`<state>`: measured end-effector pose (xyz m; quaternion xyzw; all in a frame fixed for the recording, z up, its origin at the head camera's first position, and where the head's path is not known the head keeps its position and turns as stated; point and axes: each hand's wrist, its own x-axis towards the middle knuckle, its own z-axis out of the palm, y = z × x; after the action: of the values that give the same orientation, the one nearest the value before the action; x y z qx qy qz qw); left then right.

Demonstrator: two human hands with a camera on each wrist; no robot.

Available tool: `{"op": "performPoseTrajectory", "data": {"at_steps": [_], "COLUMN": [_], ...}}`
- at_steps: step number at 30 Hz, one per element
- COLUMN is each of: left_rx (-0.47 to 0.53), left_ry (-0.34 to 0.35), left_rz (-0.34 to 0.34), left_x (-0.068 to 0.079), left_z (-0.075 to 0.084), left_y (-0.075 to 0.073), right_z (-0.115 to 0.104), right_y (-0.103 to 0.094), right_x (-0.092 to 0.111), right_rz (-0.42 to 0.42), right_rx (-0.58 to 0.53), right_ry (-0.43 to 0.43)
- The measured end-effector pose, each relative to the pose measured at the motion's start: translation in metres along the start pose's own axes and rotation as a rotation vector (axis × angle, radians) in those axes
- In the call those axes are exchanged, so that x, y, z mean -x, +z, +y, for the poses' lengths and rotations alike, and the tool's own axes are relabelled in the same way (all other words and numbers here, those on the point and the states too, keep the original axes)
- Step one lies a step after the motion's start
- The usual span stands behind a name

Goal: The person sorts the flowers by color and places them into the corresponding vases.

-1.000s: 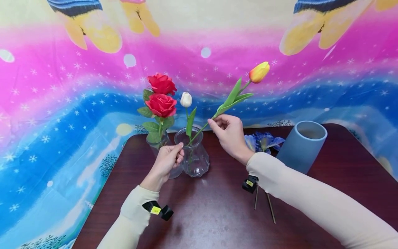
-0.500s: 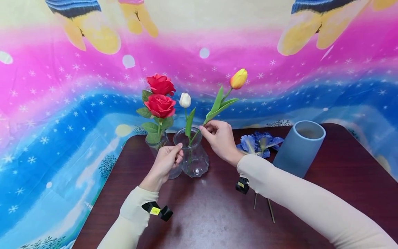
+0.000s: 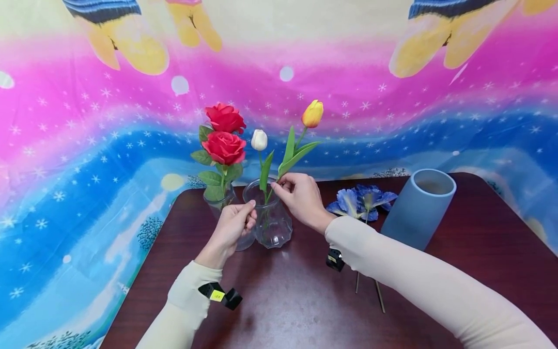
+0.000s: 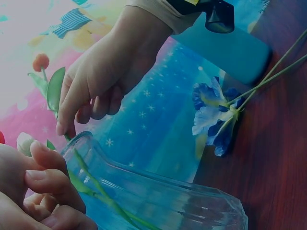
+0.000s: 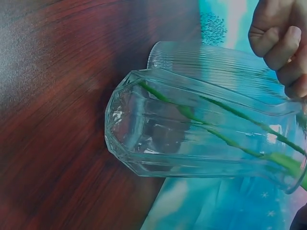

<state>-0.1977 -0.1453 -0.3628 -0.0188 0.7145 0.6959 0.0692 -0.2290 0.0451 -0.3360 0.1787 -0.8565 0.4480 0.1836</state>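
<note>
My right hand (image 3: 301, 196) pinches the stem of a yellow-and-red tulip (image 3: 313, 114), just above the rim of a clear faceted glass vase (image 3: 273, 230). The tulip's stem goes down inside this vase, as the right wrist view shows. A white tulip (image 3: 259, 140) stands in the same vase and leans on its rim. My left hand (image 3: 235, 223) has its fingers curled at the vase's left rim, and the thumb and forefinger appear to pinch the rim. In the left wrist view that hand (image 4: 41, 191) partly hides the vase mouth.
Left of the vase, close beside it, a ribbed glass (image 3: 218, 198) holds two red roses (image 3: 224, 148). Blue flowers (image 3: 366, 201) lie to the right, their stems pointing toward me. Behind them stands a blue-grey vase (image 3: 416, 213). A printed cloth (image 3: 131, 169) hangs behind the dark table (image 3: 279, 300).
My right hand has moved left and slightly down with the yellow tulip, lowering it into the glass vase and bringing it more upright. The left hand stays at the rim.
</note>
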Motion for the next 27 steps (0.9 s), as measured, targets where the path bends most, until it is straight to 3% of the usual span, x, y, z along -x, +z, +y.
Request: {"op": "performPoseTrajectory", "data": {"at_steps": [18,27], "left_rx": [0.003,0.0], "left_ry": [0.014,0.021], "left_rz": [-0.015,-0.019], "left_x": [-0.0007,-0.0007], "left_z": [-0.002,-0.0023], "left_y": [0.0001,0.0003], "right_z": [-0.0022,-0.0052], "right_y": [0.0049,0.008], "right_x": [-0.0025,-0.0034], "right_rz": [-0.146,-0.177], "right_rx": [0.126,0.191], "right_ry": [0.035,0.049]}}
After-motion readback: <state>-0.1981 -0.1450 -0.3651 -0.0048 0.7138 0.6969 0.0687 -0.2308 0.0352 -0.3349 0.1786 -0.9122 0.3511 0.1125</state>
